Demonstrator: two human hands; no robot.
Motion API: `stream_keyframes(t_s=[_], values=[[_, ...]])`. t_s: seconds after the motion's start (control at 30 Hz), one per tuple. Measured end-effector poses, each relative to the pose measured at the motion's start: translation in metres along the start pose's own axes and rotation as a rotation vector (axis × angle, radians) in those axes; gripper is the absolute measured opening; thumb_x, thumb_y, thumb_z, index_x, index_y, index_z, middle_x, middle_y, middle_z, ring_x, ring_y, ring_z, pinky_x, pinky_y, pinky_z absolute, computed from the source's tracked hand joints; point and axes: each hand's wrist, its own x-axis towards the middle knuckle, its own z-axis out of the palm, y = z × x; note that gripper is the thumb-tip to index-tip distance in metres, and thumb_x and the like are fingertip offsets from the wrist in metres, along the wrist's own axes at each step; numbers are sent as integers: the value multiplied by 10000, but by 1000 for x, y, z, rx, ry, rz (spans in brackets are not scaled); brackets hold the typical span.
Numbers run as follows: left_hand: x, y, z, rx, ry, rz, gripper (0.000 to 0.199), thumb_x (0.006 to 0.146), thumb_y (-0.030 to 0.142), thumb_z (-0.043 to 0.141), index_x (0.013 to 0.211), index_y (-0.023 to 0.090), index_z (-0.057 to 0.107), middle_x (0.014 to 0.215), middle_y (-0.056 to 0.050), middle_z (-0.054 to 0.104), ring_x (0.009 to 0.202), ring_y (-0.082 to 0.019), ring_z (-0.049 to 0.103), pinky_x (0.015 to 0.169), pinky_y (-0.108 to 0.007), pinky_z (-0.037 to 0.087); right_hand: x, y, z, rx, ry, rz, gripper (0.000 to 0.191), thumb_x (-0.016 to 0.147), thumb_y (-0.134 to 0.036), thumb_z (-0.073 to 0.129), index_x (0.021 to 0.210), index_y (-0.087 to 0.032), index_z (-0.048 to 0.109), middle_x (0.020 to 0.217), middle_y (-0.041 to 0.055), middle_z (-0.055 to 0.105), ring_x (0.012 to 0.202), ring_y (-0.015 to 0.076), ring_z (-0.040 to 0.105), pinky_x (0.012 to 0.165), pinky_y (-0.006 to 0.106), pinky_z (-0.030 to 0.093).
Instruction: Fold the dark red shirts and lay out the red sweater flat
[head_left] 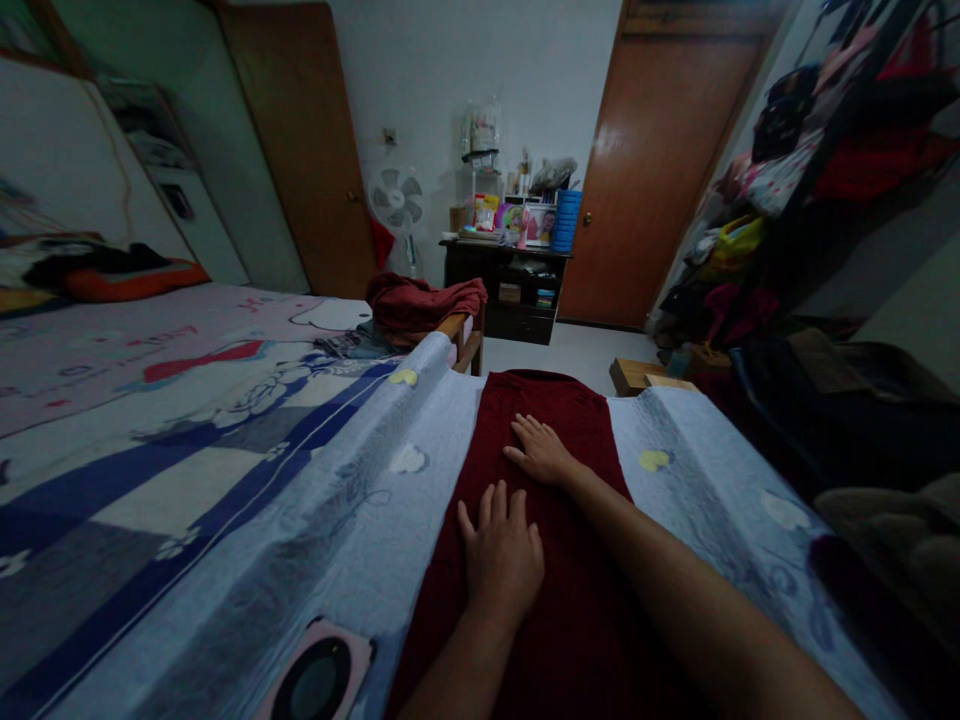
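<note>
A dark red garment lies spread lengthwise over a light blue cloth with yellow and white heart shapes. What kind of garment it is, I cannot make out. My left hand rests palm down on its left side, fingers spread. Farther along, my right hand lies flat on the red fabric with the fingers stretched out. Neither hand grips anything. Near the bottom edge, left of the garment, a pink-cased phone lies on the blue cloth, cut off by the frame.
A bed with a patterned sheet stretches along the left. A crumpled reddish garment sits at its far corner. Beyond stand a fan and a dark cabinet. Dark clothes are piled at the right, below hanging bags.
</note>
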Motion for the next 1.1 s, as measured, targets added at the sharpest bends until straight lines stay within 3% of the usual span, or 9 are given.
stream_keyframes(t_s=[0.2,0.37,0.47,0.57,0.7,0.8,1.1], values=[[0,1,-1,-2,-5,0,419,860,237,514,1276,208,558,1431,-119,488,1349,-284,386,1125,-617,189,14,10,-3,-8,1,43,680,945,-577,295,1495,-178,297,1592,84,184,1466,283,125,1157,493,152],[0,1,2,-5,23,5,430,853,236,516,1281,206,554,1429,-114,491,1347,-289,386,1129,-622,170,18,15,-8,-30,177,166,638,960,-484,343,1467,-96,336,1575,126,231,1463,295,122,1157,448,178],[0,1,2,-19,23,5,423,850,232,517,1270,198,558,1419,-115,502,1345,-295,390,1127,-631,169,7,14,-13,-42,311,178,570,959,-396,369,1426,-71,397,1549,151,290,1454,285,162,1154,432,202],[1,1,1,-49,39,17,430,840,198,515,1268,181,552,1437,-121,482,1368,-288,368,1140,-622,163,-17,8,-16,-16,354,85,501,953,-363,374,1378,-116,467,1505,149,373,1421,261,263,1145,442,238],[4,0,2,-129,53,136,452,821,97,471,1266,133,544,1448,-134,469,1391,-240,352,1159,-515,254,-55,-2,-10,18,281,-83,483,953,-310,354,1391,-136,458,1487,139,409,1394,229,332,1136,425,276],[4,-2,4,-146,-11,159,469,829,106,461,1294,91,519,1414,-156,503,1357,-243,408,1124,-450,342,-70,-6,-4,9,157,-73,509,974,-362,326,1417,-138,437,1506,133,382,1417,240,296,1137,439,271],[-1,0,6,-68,-113,150,599,871,290,496,1417,62,402,1503,-179,378,1411,-274,312,1160,-430,263,-59,2,-7,-28,41,7,640,967,-563,263,1485,-193,329,1572,66,247,1455,253,188,1162,474,178]])
